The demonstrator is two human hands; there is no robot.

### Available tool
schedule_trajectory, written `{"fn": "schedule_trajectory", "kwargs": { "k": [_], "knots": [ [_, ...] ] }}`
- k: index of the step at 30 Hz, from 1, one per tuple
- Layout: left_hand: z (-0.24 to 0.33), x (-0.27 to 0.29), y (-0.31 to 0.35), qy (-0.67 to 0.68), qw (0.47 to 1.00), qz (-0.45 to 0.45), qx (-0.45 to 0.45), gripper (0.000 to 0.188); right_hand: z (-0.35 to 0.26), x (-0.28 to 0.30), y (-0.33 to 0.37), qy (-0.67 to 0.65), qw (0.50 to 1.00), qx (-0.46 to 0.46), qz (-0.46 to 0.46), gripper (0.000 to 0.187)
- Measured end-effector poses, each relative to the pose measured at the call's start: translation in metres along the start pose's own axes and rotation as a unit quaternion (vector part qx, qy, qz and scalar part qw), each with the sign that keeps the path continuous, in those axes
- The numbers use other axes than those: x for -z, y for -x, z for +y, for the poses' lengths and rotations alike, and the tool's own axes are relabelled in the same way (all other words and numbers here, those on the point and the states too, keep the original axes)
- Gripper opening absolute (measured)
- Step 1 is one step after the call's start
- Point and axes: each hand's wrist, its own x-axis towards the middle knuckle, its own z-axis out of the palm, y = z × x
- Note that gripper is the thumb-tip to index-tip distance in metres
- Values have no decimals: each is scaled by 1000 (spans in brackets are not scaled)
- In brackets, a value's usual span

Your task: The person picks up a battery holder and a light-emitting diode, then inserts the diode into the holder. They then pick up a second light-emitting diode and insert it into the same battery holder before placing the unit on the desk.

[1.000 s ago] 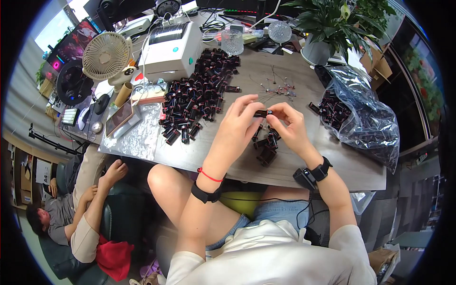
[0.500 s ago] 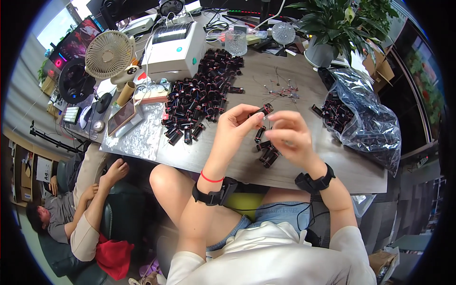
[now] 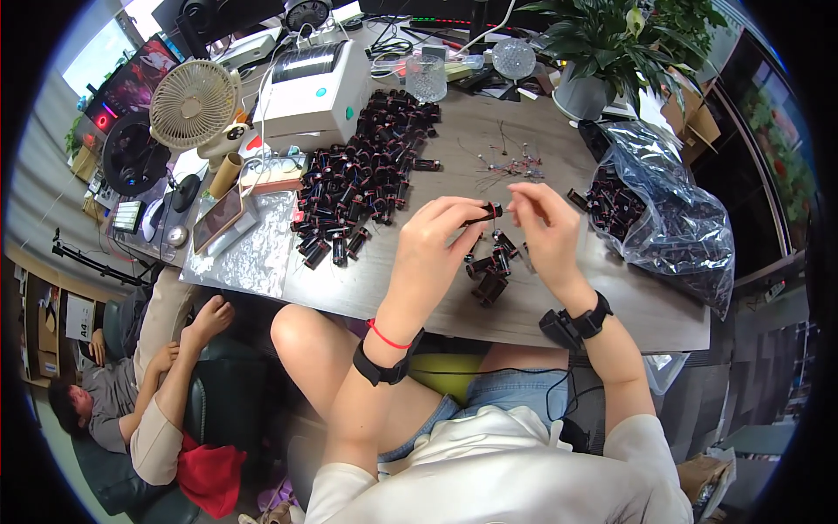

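In the middle of the desk, my left hand [image 3: 436,234] is closed around a small black cylinder [image 3: 494,211] with red at its end. The cylinder sticks out to the right past my fingertips. My right hand [image 3: 550,231] is beside that end, its thumb and index finger pinched together; what they grip is too small to make out. Just below both hands lie several more black cylinders [image 3: 491,288] in a loose cluster. A large heap of the same cylinders [image 3: 362,175] spreads to the left of my hands.
On the right, a clear plastic bag [image 3: 672,210] holds more cylinders. Thin wires and tiny parts [image 3: 515,164] lie beyond my hands. A white printer [image 3: 310,96], a fan [image 3: 194,103], a glass jar [image 3: 426,80] and a potted plant [image 3: 580,92] stand farther back. Another person [image 3: 122,410] sits at left.
My right hand's fingers, blurred and apart before, have come together in a pinch at the cylinder's end. The cylinder in my left hand now lies more level.
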Motion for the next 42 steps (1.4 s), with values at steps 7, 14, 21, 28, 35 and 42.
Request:
{"fn": "schedule_trajectory", "kwargs": {
  "k": [7,14,21,28,35,42],
  "knots": [
    [1,4,2,-71,997,14,-41,13,-5,1,-5,249,945,209,-23,20],
    [1,4,2,8,999,2,47,13,-2,5,-3,221,955,193,-51,24],
    [-7,5,2,-45,999,12,6,13,-1,12,-6,235,930,240,-146,26],
    [-4,10,1,-119,991,7,-52,12,3,11,-6,221,933,244,-144,26],
    [-1,11,1,-141,986,-6,-83,14,0,10,-6,222,934,239,-146,26],
    [-1,10,2,-150,985,-11,-90,14,-1,8,-3,195,947,199,-157,24]
  ]
}}
